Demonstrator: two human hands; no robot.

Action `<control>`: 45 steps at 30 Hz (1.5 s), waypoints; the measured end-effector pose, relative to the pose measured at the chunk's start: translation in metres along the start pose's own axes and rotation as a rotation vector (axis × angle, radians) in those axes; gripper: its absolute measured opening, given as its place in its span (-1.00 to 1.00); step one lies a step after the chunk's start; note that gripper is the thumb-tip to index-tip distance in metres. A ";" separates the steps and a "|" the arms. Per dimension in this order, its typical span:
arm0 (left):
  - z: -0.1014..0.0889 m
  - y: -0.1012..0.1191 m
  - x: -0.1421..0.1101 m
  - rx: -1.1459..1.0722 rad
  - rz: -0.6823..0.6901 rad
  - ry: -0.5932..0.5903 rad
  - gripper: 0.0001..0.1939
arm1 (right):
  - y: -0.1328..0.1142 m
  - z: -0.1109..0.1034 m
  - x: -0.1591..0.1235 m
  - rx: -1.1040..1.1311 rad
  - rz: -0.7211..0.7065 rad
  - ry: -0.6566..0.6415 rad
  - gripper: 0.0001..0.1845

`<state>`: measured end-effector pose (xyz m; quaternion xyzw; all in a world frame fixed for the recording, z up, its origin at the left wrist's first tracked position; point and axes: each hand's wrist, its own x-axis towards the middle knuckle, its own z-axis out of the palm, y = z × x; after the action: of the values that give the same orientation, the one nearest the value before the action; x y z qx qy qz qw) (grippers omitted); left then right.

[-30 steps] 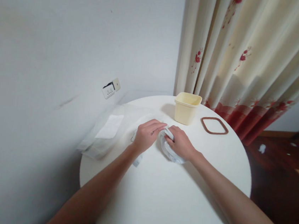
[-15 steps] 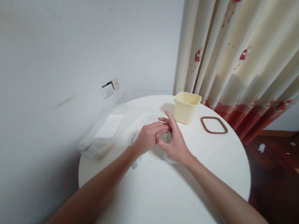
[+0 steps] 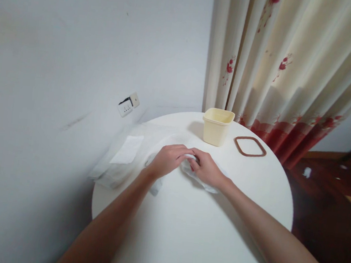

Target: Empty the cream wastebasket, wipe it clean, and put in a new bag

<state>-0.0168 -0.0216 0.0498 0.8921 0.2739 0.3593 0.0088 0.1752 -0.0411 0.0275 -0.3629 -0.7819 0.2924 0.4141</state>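
Observation:
My left hand (image 3: 168, 160) and my right hand (image 3: 208, 168) meet above the middle of the round white table, fingertips nearly touching. Both are closed, pinching the edge of a thin, whitish plastic bag (image 3: 200, 181). Part of the bag hangs crumpled beneath my right hand, and another piece of it (image 3: 156, 187) shows below my left wrist. My fingers hide much of the bag, including how it is folded. Just beyond my right hand stands a pale yellow square bin (image 3: 216, 131), upright and open at the top.
On the table (image 3: 183, 233), a brown rounded-square ring (image 3: 249, 147) lies right of the bin. A clear plastic package (image 3: 111, 177) with a white label (image 3: 127, 149) lies at the left by the wall. A wall socket (image 3: 125, 108) is above it; a floral curtain (image 3: 281, 75) hangs behind.
My right hand's raised, spread fingers have come down and closed on the bag's edge. More of the bag now shows stretched out under my right hand.

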 end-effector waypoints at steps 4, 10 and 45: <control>-0.007 0.000 0.002 -0.058 -0.011 -0.069 -0.79 | -0.001 -0.016 0.001 -0.001 0.042 -0.117 -0.73; -0.018 -0.001 0.003 -0.165 -0.074 -0.249 -0.73 | 0.004 -0.039 0.000 0.186 0.156 -0.303 -0.47; 0.024 0.034 0.008 0.179 -0.349 -0.188 -0.58 | 0.007 -0.005 -0.009 -0.046 -0.090 0.122 -0.72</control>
<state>0.0194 -0.0420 0.0442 0.8580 0.4530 0.2415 0.0170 0.1853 -0.0436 0.0211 -0.3539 -0.7772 0.2330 0.4652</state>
